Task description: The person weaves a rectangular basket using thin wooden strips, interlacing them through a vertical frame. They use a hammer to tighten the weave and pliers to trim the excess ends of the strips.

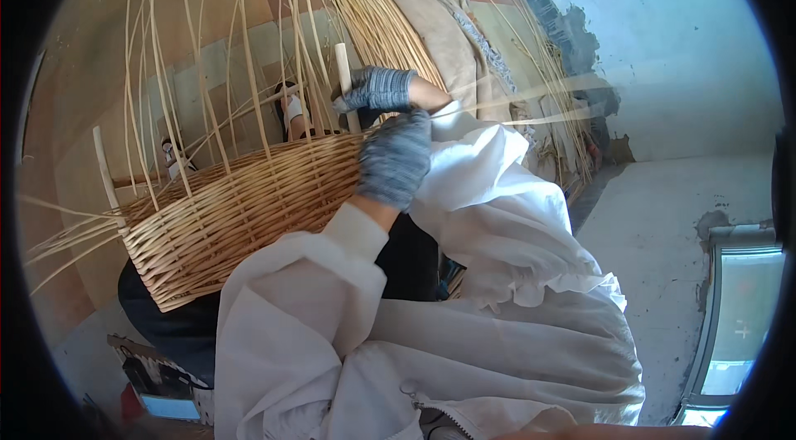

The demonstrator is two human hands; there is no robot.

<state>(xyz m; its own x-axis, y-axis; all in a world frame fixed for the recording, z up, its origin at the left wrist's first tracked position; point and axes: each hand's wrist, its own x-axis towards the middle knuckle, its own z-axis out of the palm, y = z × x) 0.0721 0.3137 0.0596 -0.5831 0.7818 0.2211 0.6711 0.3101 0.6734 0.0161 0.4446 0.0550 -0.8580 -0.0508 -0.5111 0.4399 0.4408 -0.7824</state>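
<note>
A woven wicker basket lies tilted across my lap, with many thin willow stakes rising from its rim. My left hand, in a grey knit glove, is curled over the right end of the rim. Just above it my right hand, also gloved, is closed around a pale upright wooden post at that end. A blurred willow rod runs out to the right from between the hands; which hand holds it is unclear. White sleeves cover both arms.
A second wooden post stands at the basket's left end. A bundle of willow rods lies on cloth behind. Sandalled feet show through the stakes. A pale blue wall, concrete floor and a metal frame are at right.
</note>
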